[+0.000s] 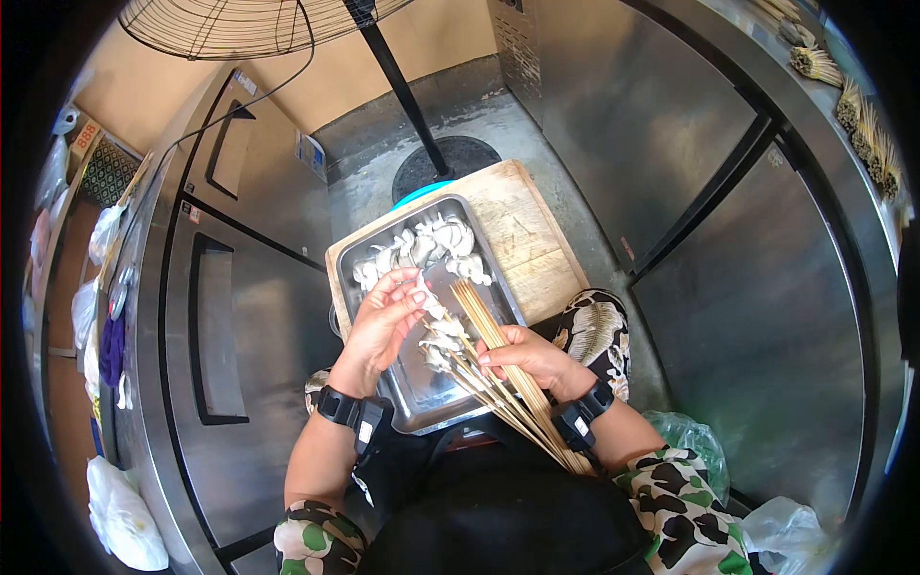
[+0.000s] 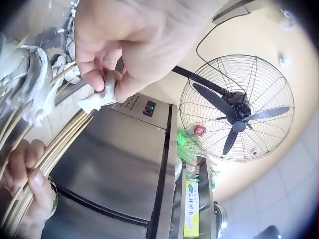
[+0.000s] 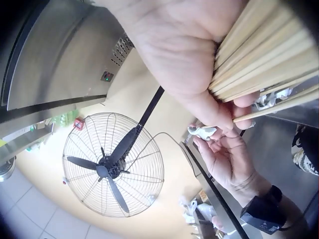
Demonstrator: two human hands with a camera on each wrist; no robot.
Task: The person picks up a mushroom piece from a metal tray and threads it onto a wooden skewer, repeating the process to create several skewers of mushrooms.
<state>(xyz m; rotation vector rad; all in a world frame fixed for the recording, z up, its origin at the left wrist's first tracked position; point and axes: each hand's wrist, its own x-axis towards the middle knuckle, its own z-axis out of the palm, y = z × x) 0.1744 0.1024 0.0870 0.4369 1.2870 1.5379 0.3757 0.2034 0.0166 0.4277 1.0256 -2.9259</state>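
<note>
Between thumb and fingertips, my left hand (image 1: 377, 324) pinches a soft white-and-grey piece of food (image 2: 98, 101) of unclear kind. My right hand (image 1: 533, 358) grips a thick bundle of bare bamboo skewers (image 1: 498, 337). Several loaded skewers (image 1: 471, 368), with similar pale pieces threaded at their tips, lie beside the bundle over the metal tray (image 1: 410, 414). In the right wrist view the pinched piece (image 3: 203, 132) is right at the tip of one skewer (image 3: 274, 110). More loose white-and-grey pieces (image 1: 431, 240) are heaped at the tray's far end.
Under the tray is a wooden board (image 1: 529, 240). Steel fridges (image 1: 714, 287) flank both sides, and a standing fan (image 1: 391, 81) is behind the board. Plastic bags (image 1: 685, 446) lie at the lower right. Bundled skewers (image 1: 867, 144) sit on the right-hand counter.
</note>
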